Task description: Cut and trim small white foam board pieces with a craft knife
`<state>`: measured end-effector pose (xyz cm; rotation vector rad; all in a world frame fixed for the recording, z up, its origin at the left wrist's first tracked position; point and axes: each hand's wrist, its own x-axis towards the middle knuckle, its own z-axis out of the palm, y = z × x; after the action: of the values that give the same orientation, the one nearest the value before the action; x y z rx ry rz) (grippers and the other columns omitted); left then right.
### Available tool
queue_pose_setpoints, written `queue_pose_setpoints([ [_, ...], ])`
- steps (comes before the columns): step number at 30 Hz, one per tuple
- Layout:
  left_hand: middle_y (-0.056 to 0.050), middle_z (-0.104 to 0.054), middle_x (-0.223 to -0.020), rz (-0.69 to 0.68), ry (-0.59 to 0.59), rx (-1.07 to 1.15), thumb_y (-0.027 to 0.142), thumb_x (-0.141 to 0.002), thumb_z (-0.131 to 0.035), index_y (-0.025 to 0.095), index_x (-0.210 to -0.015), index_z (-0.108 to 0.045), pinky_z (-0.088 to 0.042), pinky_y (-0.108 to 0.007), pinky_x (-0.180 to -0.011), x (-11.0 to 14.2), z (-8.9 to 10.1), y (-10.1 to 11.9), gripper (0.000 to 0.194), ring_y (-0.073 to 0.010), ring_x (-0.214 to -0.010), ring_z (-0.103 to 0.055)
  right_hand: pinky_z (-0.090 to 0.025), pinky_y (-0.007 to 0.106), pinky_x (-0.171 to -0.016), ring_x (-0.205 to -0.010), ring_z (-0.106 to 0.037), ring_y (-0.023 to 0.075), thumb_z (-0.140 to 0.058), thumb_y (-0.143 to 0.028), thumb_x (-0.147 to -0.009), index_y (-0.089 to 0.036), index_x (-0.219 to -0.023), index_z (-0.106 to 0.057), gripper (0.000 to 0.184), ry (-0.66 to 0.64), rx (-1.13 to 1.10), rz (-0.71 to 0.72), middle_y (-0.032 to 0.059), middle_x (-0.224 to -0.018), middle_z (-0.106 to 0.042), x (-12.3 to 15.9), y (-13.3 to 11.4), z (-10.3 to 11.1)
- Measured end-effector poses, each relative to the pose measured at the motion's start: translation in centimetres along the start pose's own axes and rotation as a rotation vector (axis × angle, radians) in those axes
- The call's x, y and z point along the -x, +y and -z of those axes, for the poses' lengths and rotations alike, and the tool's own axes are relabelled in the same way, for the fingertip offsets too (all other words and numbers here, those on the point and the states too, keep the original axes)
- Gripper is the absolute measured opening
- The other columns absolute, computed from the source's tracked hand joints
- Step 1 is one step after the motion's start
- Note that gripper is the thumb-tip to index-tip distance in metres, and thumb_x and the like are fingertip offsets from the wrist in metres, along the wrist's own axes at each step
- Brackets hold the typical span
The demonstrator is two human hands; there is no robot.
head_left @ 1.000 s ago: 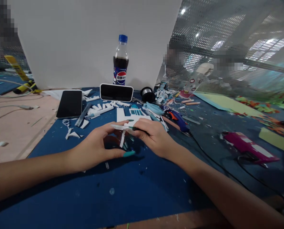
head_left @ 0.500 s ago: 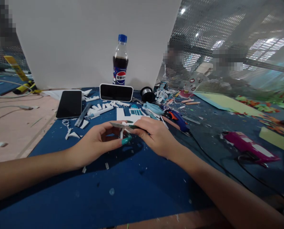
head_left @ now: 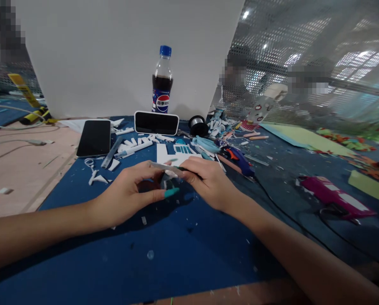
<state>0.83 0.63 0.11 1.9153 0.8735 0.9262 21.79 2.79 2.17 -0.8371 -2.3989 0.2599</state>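
My left hand is curled, long teal nails showing, around a small white piece whose shape is blurred. My right hand is closed on a tool with a slim, pointed metal blade, like a knife; its handle is hidden in the fist. That blade lies across the top of the white piece, its tip near my left fingers. Just beyond the hands, a white sheet with teal rectangles lies on the blue mat.
A dark tablet, a white-framed phone and a cola bottle stand behind, among white scraps. To the right are a wire spool, a blue glue gun with its cord, and a magenta device.
The blade has tilted and shifted slightly to the right over the white piece. My left thumb has straightened a little. The whole view has moved slightly.
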Motion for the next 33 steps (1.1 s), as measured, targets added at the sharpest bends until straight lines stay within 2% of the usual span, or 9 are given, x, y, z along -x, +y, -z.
queue_pose_setpoints([
  [5, -0.005, -0.058, -0.101, -0.009, -0.041, -0.124, 0.026, -0.085, -0.054, 0.024, -0.114, -0.058, -0.049, -0.03, -0.074, 0.2, 0.1, 0.3, 0.03, -0.0187, -0.092, -0.055, -0.035, 0.023, -0.06, -0.063, -0.048, 0.0111, -0.036, -0.033, -0.094, -0.014, -0.075, -0.055, 0.033, -0.026, -0.058, -0.063, 0.0018, -0.068, -0.052, 0.1, 0.0, -0.1],
  [10, -0.006, -0.056, -0.105, 0.09, 0.013, 0.017, 0.025, -0.083, -0.055, 0.02, -0.122, -0.052, -0.05, -0.031, -0.076, -0.1, -0.1, 0.0, 0.039, -0.0169, -0.091, -0.055, -0.036, 0.022, -0.06, -0.062, -0.049, 0.0099, -0.031, -0.033, -0.096, -0.015, -0.074, -0.053, 0.036, -0.007, -0.144, -0.124, 0.0006, -0.067, -0.053, 0.2, -0.1, -0.3],
  [12, -0.006, -0.057, -0.105, 0.108, 0.037, 0.059, 0.026, -0.082, -0.054, 0.02, -0.119, -0.054, -0.05, -0.03, -0.076, -0.3, -0.2, 0.0, 0.037, -0.0165, -0.091, -0.055, -0.036, 0.023, -0.06, -0.061, -0.048, 0.0101, -0.03, -0.035, -0.095, -0.015, -0.073, -0.053, 0.038, 0.009, -0.153, -0.151, 0.0008, -0.066, -0.053, 0.1, -0.2, -0.3],
  [16, -0.005, -0.058, -0.099, 0.141, 0.066, 0.111, 0.025, -0.081, -0.054, 0.019, -0.113, -0.058, -0.051, -0.027, -0.07, -0.6, -0.1, 0.4, 0.032, -0.0134, -0.078, -0.056, -0.034, 0.023, -0.057, -0.059, -0.046, 0.0103, -0.028, -0.039, -0.095, -0.015, -0.073, -0.053, 0.041, 0.039, -0.195, -0.145, 0.0006, -0.065, -0.05, 0.1, -0.5, 0.0],
  [20, -0.004, -0.056, -0.091, 0.103, 0.072, 0.04, 0.024, -0.081, -0.055, 0.019, -0.114, -0.058, -0.05, -0.026, -0.065, -0.4, 0.0, 0.3, 0.033, -0.0137, -0.076, -0.055, -0.029, 0.021, -0.049, -0.051, -0.037, 0.0077, -0.045, -0.046, -0.087, -0.016, -0.079, -0.05, 0.031, -0.03, -0.237, -0.245, -0.0048, -0.058, -0.039, 0.0, -1.0, 0.2],
  [23, -0.003, -0.054, -0.091, 0.057, 0.059, -0.067, 0.024, -0.081, -0.056, 0.023, -0.119, -0.054, -0.049, -0.025, -0.062, -0.1, 0.0, 0.1, 0.038, -0.0142, -0.076, -0.054, -0.023, 0.02, -0.044, -0.047, -0.029, 0.0062, -0.058, -0.044, -0.08, -0.017, -0.076, -0.047, 0.029, -0.062, -0.23, -0.298, -0.0079, -0.054, -0.031, 0.0, -1.4, -0.1],
  [29, -0.005, -0.055, -0.097, 0.027, 0.054, -0.125, 0.026, -0.081, -0.056, 0.022, -0.113, -0.055, -0.049, -0.027, -0.065, 0.1, -0.1, -0.2, 0.032, -0.0152, -0.078, -0.055, -0.027, 0.022, -0.051, -0.052, -0.037, 0.0078, -0.045, -0.035, -0.09, -0.017, -0.066, -0.044, 0.03, -0.013, -0.225, -0.207, -0.0043, -0.058, -0.04, -0.1, -1.6, -0.5],
  [33, -0.004, -0.056, -0.096, 0.052, 0.059, -0.12, 0.027, -0.082, -0.056, 0.022, -0.112, -0.056, -0.05, -0.024, -0.061, 0.0, -0.2, -0.2, 0.031, -0.0137, -0.075, -0.055, -0.028, 0.022, -0.052, -0.053, -0.039, 0.0082, -0.044, -0.026, -0.09, -0.017, -0.064, -0.041, 0.028, 0.009, -0.149, -0.169, -0.0033, -0.059, -0.042, -0.1, -1.4, -0.5],
])
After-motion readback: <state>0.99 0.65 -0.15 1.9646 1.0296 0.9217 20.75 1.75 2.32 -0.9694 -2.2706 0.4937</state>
